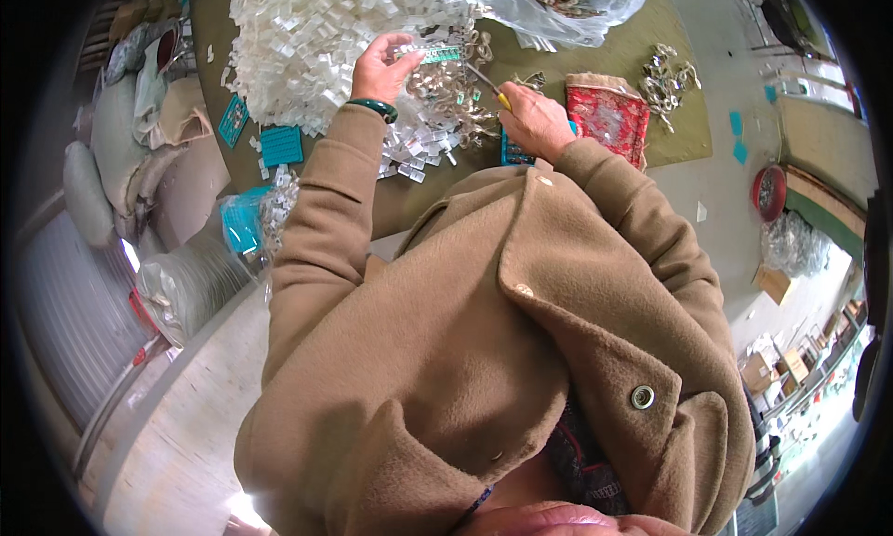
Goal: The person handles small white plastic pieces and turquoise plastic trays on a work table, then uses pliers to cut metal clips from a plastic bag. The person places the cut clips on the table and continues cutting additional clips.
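Observation:
My left hand (379, 71), with a dark green bangle at the wrist, pinches one end of a small green strip with a clear edge (441, 55). It is held above a heap of small clear and white plastic pieces (307, 47). My right hand (538, 122) is closed round a thin screwdriver-like tool (487, 82) with a yellow and dark handle. The tool's tip points at the strip's right end; I cannot tell whether they touch. Small metal parts (465, 108) lie below the strip. Partly under my right hand is a blue tray (513, 152).
A red cloth pad (606, 117) lies right of my right hand, near a pile of metal clips (668, 82). At the far side sits a clear plastic bag (595, 20) of parts. Blue trays (282, 146) rest at the table's left edge. Stuffed sacks (116, 145) stand further left.

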A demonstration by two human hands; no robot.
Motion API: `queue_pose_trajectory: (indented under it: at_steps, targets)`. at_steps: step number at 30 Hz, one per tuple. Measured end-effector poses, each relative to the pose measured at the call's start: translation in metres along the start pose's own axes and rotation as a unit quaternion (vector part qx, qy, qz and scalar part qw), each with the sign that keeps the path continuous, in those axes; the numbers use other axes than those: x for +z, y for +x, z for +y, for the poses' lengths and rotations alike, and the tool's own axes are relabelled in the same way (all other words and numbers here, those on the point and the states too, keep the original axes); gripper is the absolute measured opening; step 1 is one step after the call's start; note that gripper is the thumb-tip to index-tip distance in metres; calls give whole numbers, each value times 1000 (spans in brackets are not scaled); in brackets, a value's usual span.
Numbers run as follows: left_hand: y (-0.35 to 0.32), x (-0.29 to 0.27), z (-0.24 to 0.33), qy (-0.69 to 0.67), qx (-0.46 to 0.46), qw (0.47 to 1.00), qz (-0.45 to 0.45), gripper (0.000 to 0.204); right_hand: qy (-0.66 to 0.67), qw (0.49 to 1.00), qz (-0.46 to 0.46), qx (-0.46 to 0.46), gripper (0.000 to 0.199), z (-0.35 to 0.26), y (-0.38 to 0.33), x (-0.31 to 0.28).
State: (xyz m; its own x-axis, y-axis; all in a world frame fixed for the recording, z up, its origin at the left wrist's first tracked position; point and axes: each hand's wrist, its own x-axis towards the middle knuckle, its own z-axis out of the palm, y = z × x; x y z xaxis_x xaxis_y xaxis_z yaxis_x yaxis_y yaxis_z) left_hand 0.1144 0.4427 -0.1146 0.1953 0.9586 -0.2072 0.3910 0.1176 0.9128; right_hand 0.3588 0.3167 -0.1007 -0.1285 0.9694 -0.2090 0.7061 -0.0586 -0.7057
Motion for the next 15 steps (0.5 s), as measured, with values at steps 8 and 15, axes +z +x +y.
queue_pose_trajectory:
  at_steps: [8, 15]
  targets:
    - [-58, -8, -29, -348, -73, 933, 54, 22, -134, 987, -93, -8, 30, -15, 30, 2]
    - [-82, -5, -47, -395, -79, 915, 37, 21, -148, 977, -146, -55, 29, -10, 34, 1]
